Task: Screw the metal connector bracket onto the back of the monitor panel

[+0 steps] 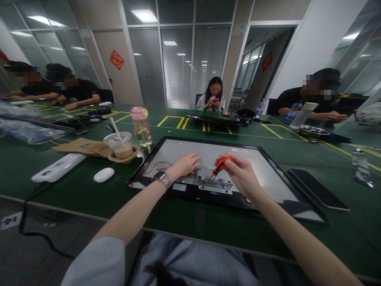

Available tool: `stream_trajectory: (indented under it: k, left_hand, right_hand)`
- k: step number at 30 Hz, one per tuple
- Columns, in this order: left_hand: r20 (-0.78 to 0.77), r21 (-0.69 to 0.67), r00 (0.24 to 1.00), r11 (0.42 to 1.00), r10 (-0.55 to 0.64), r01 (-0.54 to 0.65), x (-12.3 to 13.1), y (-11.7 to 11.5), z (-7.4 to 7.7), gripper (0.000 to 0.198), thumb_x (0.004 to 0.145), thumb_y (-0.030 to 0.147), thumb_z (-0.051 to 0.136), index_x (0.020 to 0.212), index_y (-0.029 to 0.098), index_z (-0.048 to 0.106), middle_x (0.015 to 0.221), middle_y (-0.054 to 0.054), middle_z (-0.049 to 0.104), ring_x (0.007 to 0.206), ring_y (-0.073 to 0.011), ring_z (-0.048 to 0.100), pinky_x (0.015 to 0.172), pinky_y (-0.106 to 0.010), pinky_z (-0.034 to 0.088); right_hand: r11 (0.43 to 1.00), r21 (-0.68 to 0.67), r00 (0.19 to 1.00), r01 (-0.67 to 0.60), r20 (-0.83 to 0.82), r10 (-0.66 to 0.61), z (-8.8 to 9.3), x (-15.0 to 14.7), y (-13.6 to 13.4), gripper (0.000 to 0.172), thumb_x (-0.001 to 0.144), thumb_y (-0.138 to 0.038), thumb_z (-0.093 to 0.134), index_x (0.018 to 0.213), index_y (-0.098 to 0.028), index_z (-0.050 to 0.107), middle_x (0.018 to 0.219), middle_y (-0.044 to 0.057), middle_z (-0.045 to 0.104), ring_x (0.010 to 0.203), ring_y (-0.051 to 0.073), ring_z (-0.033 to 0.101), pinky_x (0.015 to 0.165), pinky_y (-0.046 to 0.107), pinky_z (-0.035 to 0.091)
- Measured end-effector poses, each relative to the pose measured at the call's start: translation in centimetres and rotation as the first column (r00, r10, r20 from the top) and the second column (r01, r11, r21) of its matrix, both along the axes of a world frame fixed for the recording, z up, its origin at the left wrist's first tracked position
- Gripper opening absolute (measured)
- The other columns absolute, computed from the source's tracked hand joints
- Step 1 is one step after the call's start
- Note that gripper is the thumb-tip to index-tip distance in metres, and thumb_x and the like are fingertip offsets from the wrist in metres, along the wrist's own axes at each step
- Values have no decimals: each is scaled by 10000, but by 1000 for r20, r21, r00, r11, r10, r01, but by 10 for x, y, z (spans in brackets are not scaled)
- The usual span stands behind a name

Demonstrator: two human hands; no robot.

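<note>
A black-framed monitor panel lies face down on the green table, its grey back upward. A small metal bracket sits near its front edge. My right hand is closed round an orange-handled screwdriver, whose tip points down-left onto the bracket. My left hand, with a watch on the wrist, rests on the panel just left of the bracket with its fingers curled down. Thin wires run across the panel's left part.
Left of the panel stand a plastic cup with a straw, a pink-capped bottle, a white mouse and a white power strip. A dark phone lies to the right. Several other people sit round the table.
</note>
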State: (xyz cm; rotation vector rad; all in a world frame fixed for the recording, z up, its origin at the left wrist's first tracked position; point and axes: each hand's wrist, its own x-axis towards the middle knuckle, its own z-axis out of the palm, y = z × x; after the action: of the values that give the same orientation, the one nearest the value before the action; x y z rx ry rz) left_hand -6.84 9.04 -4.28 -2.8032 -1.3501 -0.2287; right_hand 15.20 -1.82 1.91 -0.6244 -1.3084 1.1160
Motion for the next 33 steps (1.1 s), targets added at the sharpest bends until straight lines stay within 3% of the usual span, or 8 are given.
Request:
stream_trajectory:
  k: [7,17,25,33]
  left_hand:
    - [15,-36,1000,999,23,-23,1,-2,3,457,1131,313,395,1552,170,499,1634,-167,499,1542,-291,454,1267,-501,370]
    - [51,-54,999,998,15,-12,-1,1,1,461,1132,334,394,1554,181,500,1639,-156,495,1546,-296,449,1266,-503,370]
    - [45,-73,999,997,26,-22,-1,0,2,464,1132,332,396,1559,181,497,1646,-164,483,1547,-300,445,1266,-512,372]
    - [50,-35,999,999,-7,9,-2,3,-2,450,1134,341,394,1544,192,506,1624,-148,515,1537,-287,455,1248,-491,388]
  right_hand:
    - [993,88,996,73,45,-77,-1,1,2,288,791,-559,891,870,-288,836,864,19,734,801,205,696,755,374,611]
    - [983,141,986,115,102,-130,-11,7,9,315,951,-579,730,1119,-321,798,1015,44,815,978,244,765,951,487,617]
    - [967,196,981,160,80,-179,-10,7,10,209,893,-496,818,924,-290,800,916,19,745,852,207,715,790,387,632]
    - [968,228,980,102,143,-137,-8,7,4,247,1018,-496,670,1125,-318,804,998,33,768,918,217,744,870,416,631]
